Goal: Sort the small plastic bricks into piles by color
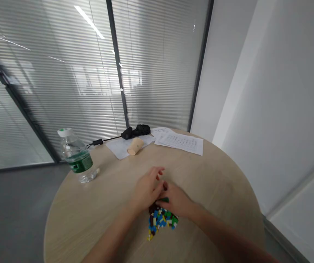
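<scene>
A pile of small building bricks (161, 220) in blue, green, yellow, white and dark brown lies near the front of the round table. My left hand (146, 190) is just above and behind the pile, its fingers curled and its thumb meeting the fingertips of my right hand (176, 201). Under my right fingers a dark green brick (163, 199) shows, held over the pile's far edge. Something small and dark sits between the fingertips of both hands; its shape is mostly hidden.
On the left of the wooden table (217, 182) stands a water bottle (79, 160) with a green label. Toward the back are a tan cylinder (135, 145), a black folded object (136, 131) with a cord, and printed sheets (181, 141). Blind-covered glass and a white wall lie beyond.
</scene>
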`<state>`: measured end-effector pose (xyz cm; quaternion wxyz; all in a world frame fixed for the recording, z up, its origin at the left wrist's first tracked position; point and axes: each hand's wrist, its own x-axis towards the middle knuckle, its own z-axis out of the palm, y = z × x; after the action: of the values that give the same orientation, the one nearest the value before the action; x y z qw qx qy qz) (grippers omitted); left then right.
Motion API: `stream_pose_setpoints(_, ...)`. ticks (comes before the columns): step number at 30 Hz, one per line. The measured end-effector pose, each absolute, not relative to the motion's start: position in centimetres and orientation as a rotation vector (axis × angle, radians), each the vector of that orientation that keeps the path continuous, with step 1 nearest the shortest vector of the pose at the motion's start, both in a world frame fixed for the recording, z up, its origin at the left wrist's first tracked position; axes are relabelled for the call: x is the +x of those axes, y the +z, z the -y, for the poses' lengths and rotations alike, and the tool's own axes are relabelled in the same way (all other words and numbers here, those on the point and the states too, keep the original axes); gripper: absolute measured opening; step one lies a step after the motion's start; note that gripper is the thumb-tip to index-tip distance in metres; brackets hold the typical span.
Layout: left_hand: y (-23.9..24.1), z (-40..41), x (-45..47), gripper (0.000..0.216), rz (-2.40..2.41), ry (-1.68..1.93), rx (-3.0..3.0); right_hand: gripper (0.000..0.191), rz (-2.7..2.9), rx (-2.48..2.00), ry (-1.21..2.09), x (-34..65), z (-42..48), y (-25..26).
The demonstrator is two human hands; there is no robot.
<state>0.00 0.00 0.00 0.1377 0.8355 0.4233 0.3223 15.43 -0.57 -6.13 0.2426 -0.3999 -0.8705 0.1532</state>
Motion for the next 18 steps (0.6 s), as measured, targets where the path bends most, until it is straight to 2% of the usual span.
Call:
stream_pose_setpoints(3, -2.2, -0.7, -0.4, 0.022, -1.25, 0.841, 2.377, 0.015, 2.328, -1.122, 0.423, 15.3, 0.6, -6.5)
stream_pose_setpoints(9, -2.8, 0.1, -1.7, 0.029, -1.185, 0.569, 2.325, 0.009, 2.216, -1.047, 0.62, 15.6, 0.6, -6.1)
stream_pose_setpoints(12, -2.7, 0.0, -1.8, 0.03, -1.169, 0.479, 2.332, 0.012, 2.127, -1.048, 0.698, 16.2, 0.5, -5.6)
stream_pose_setpoints(18, -2.7, -0.5, -2.4, 0.021, -1.159, 0.321, 2.371, 0.012, 1.953, -1.327, 0.825, 17.0, 0.3, -5.9)
